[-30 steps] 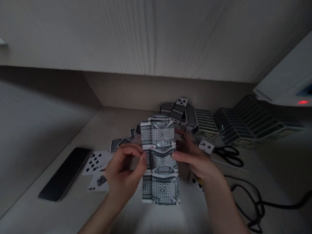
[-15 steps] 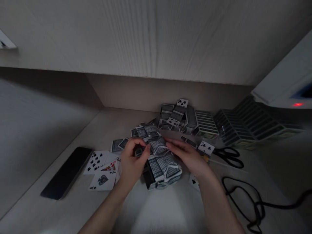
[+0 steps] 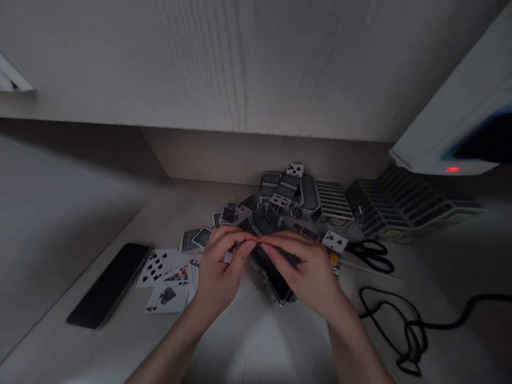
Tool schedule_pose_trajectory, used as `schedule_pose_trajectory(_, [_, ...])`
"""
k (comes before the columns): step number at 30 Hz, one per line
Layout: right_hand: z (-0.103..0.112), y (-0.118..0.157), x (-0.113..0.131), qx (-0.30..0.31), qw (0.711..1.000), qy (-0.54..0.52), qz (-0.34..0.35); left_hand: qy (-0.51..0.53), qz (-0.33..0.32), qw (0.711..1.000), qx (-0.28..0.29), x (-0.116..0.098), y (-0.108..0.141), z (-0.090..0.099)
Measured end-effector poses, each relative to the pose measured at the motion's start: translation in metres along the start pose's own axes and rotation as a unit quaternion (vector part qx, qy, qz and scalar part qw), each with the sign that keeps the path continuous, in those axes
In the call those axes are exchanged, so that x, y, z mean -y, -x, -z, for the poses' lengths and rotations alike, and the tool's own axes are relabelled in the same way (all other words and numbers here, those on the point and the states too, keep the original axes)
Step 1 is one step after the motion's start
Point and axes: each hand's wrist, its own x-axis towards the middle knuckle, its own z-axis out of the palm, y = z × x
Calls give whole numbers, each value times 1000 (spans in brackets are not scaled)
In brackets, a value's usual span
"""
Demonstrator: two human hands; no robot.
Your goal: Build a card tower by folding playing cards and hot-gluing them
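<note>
A dark structure of folded playing cards [image 3: 276, 274] sits at the centre, its hollow inside showing. My left hand [image 3: 224, 261] is at its left with thumb and index finger pinched together. My right hand [image 3: 308, 266] comes from the right, its fingertips meeting the left ones over the structure. Both pinch something small at the meeting point that I cannot make out. The fingers hide part of the structure.
A phone [image 3: 108, 285] and face-up cards [image 3: 168, 296] lie on the left. Behind are card stacks [image 3: 286, 189] and folded card rows [image 3: 332, 202]. Black scissors [image 3: 372, 256] and a looped cable [image 3: 412, 325] lie on the right.
The card structure has been turned, so its dark hollow shows instead of the patterned side. My right hand has moved left, and its fingertips now meet those of my left hand.
</note>
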Motion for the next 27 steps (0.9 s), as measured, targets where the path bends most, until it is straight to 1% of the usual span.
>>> schedule_pose_trajectory(5, [1, -1, -1, -7, 1000, 9, 2, 16, 5, 1000, 4, -1, -1, -4])
schedule_pose_trajectory(9, [3, -1, -3, -4, 1000, 18, -5, -3, -3, 1000, 2, -1, 0, -5])
schedule_pose_trajectory(14, [1, -1, 0, -27, 998, 51, -35, -45, -26, 999, -4, -2, 4, -7])
schedule_pose_trajectory(17, [-1, -1, 2, -40, 996, 51, -55, -54, -21, 998, -9, -3, 7, -9])
schedule_pose_trajectory(20, [0, -1, 3, -52, 995, 32, -79, -30, 9, 999, -9, -4, 7, -10])
schedule_pose_trajectory(23, [1, -2, 1, -45, 989, -46, -134, 53, 68, 996, 8, -5, 5, -11])
schedule_pose_trajectory(25, [3, -2, -1, -29, 975, -134, -177, 129, 124, 983, 31, -4, 3, -12])
schedule_pose_trajectory(27, [4, -3, -4, -15, 954, -213, -213, 209, 188, 958, 51, -3, 3, -13])
